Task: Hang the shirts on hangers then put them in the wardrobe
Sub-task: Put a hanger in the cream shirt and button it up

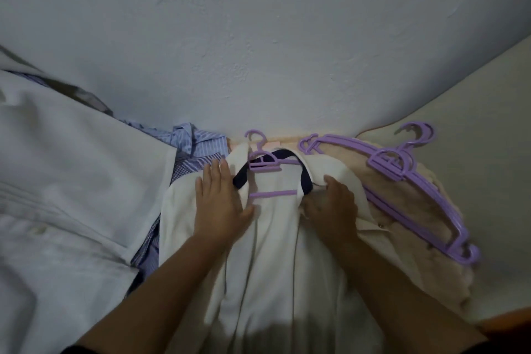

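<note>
A: Lying flat at centre frame, cream long-sleeved shirt with a dark navy inner collar band (pixel 275 238), collar end toward 12 o'clock near the pale blue-grey wall (pixel 258 37).

B: Hanger?

A: Purple plastic hanger (pixel 265 165) sits inside the neck opening, hook poking out past the collar at 12 o'clock, lower bar visible across the open front. Its shoulders are hidden under the fabric.

B: Hands?

A: Left hand (pixel 219 204) palm-down on the shirt's left shoulder, at about 9 o'clock from the hanger. Fingers (pixel 214 172) straight and slightly apart, pressing flat, not clamped on anything. Right hand (pixel 333 207) at 3 o'clock from the hanger, fingers curled together and pinching the cream fabric just below the collar point.

B: Other stuff?

A: Stack of spare purple plastic hangers (pixel 402 178) at 2 to 3 o'clock, lying diagonally on a beige fuzzy cloth (pixel 402 210), just beside the right hand. Blue-and-white striped shirt (pixel 195 144) crumpled at 10 o'clock, partly under the cream one. Large white garment (pixel 71 167) spread across 9 o'clock, overlapping the striped shirt. Everything rests on a bed with a cream sheet (pixel 488 123), bare at 3 o'clock.

B: Wardrobe?

A: Can't tell, nothing I can identify as one.
</note>
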Motion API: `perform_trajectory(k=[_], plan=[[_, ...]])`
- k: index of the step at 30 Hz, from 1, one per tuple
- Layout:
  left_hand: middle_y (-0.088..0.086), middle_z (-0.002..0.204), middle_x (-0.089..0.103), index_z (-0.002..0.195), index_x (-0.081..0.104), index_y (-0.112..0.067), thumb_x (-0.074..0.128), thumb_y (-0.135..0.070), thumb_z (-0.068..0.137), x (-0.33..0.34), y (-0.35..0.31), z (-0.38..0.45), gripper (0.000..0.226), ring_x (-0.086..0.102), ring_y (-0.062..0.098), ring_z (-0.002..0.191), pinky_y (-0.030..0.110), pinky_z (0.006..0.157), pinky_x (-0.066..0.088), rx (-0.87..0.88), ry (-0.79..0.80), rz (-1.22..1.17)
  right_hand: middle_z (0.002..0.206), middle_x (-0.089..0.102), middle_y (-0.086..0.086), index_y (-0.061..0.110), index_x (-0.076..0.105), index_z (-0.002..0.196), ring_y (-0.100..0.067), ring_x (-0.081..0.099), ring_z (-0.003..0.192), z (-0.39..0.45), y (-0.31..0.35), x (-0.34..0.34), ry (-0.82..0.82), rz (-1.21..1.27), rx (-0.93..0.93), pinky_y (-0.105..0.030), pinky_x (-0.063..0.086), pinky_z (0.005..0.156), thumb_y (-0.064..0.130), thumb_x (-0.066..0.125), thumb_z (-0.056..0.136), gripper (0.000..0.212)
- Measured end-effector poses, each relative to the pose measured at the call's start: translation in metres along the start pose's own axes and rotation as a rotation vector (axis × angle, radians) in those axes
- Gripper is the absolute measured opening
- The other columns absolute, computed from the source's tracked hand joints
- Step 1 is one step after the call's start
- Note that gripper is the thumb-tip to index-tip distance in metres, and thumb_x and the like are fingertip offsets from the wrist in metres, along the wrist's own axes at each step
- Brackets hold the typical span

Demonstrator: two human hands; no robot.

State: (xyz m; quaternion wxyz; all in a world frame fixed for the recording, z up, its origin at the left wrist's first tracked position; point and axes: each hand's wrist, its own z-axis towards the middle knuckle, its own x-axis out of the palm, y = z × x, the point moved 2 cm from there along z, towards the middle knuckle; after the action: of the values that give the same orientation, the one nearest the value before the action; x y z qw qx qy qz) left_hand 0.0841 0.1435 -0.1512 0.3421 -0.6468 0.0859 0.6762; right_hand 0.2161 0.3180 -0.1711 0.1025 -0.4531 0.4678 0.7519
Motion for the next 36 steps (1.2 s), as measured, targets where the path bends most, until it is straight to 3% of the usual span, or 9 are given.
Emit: perform_trajectory(k=[3, 10, 13, 16, 19, 21, 27, 32, 36], plan=[[0.017, 0.160, 0.005, 0.151, -0.001, -0.001, 0.055, -0.041, 0.086, -0.001, -0.014, -0.033, 0.095, -0.002, 0.033, 0.148, 0.040, 0.117, -0.005, -0.039, 0.008, -0.017, 0.104, 0.062, -0.009, 0.010, 0.060, 0.111, -0.032, 0.057, 0.100, -0.029, 0.000, -0.002, -0.010, -0.006, -0.038, -0.041, 0.041, 0.087, 0.034, 0.072, 0.076, 0.045], [0.015, 0.160, 0.010, 0.151, -0.003, -0.001, 0.038, 0.007, 0.088, 0.007, -0.032, -0.056, 0.076, 0.009, 0.029, 0.147, 0.033, 0.118, -0.001, -0.048, 0.074, -0.199, 0.114, 0.064, -0.004, 0.018, 0.055, 0.125, -0.026, 0.057, 0.107, -0.037, 0.005, -0.011, 0.241, -0.253, -0.101, -0.034, 0.037, 0.092, 0.020, 0.049, 0.090, 0.036], [0.011, 0.160, 0.013, 0.151, -0.005, -0.010, 0.034, 0.007, 0.091, 0.005, -0.042, -0.064, 0.074, 0.019, 0.028, 0.144, 0.033, 0.116, 0.011, -0.052, 0.124, -0.324, 0.083, 0.060, -0.009, 0.010, 0.061, 0.097, -0.030, 0.054, 0.080, -0.039, 0.016, -0.016, 0.250, -0.027, -0.122, -0.033, 0.041, 0.075, 0.010, 0.049, 0.081, 0.020], [0.007, 0.157, 0.019, 0.144, -0.009, -0.026, 0.037, -0.009, 0.089, 0.017, -0.060, -0.082, 0.074, 0.034, 0.028, 0.139, 0.032, 0.110, 0.029, 0.081, 0.176, -0.505, 0.110, 0.063, -0.018, 0.005, 0.054, 0.129, -0.031, 0.056, 0.104, -0.049, 0.027, -0.010, 0.426, 0.109, -0.224, -0.029, 0.041, 0.087, 0.005, 0.050, 0.085, 0.044], [-0.001, 0.129, 0.050, 0.152, -0.008, -0.018, 0.047, -0.010, 0.088, 0.026, -0.065, -0.086, 0.085, 0.058, 0.013, 0.094, 0.016, 0.072, 0.043, -0.108, 0.172, -0.635, 0.120, 0.062, -0.016, 0.011, 0.046, 0.138, -0.028, 0.057, 0.108, -0.049, 0.024, -0.002, 0.475, 0.187, -0.149, -0.022, 0.040, 0.087, 0.002, 0.047, 0.086, 0.052], [-0.014, 0.104, 0.056, 0.153, -0.007, -0.021, 0.046, -0.019, 0.081, 0.022, -0.069, -0.086, 0.089, 0.051, 0.000, 0.068, 0.013, 0.056, 0.039, -0.161, 0.130, -0.710, 0.086, 0.064, -0.013, 0.016, 0.052, 0.131, -0.021, 0.057, 0.076, -0.043, 0.021, 0.001, 0.440, 0.279, -0.058, -0.021, 0.040, 0.067, 0.000, 0.047, 0.084, 0.050], [-0.019, 0.139, 0.042, 0.142, 0.021, -0.041, 0.037, -0.020, 0.076, 0.012, -0.069, -0.073, 0.071, 0.047, -0.001, 0.119, 0.015, 0.093, 0.040, -0.158, 0.024, -0.849, 0.071, 0.059, -0.011, 0.052, 0.048, 0.112, -0.019, 0.053, 0.060, -0.030, 0.027, -0.004, 0.383, 0.612, 0.110, -0.027, 0.042, 0.055, 0.001, 0.039, 0.087, 0.058], [-0.020, 0.119, 0.062, 0.112, 0.055, -0.049, 0.046, -0.005, 0.094, 0.011, -0.070, -0.064, 0.048, 0.057, 0.007, 0.112, 0.022, 0.098, 0.044, -0.358, 0.019, -1.077, 0.062, 0.056, 0.000, 0.022, 0.051, 0.135, -0.012, 0.044, 0.051, -0.030, 0.029, 0.003, 0.467, 0.684, 0.189, -0.017, 0.038, 0.047, -0.001, 0.040, 0.092, 0.050], [-0.002, 0.126, 0.062, 0.134, 0.054, -0.016, 0.049, -0.002, 0.095, 0.013, -0.067, -0.060, 0.042, 0.059, 0.011, 0.112, 0.029, 0.106, 0.042, -0.516, 0.049, -1.240, 0.058, 0.052, 0.005, 0.019, 0.055, 0.131, -0.006, 0.041, 0.046, -0.027, 0.031, 0.006, 0.507, 0.676, 0.204, -0.012, 0.040, 0.049, -0.003, 0.041, 0.092, 0.047]])
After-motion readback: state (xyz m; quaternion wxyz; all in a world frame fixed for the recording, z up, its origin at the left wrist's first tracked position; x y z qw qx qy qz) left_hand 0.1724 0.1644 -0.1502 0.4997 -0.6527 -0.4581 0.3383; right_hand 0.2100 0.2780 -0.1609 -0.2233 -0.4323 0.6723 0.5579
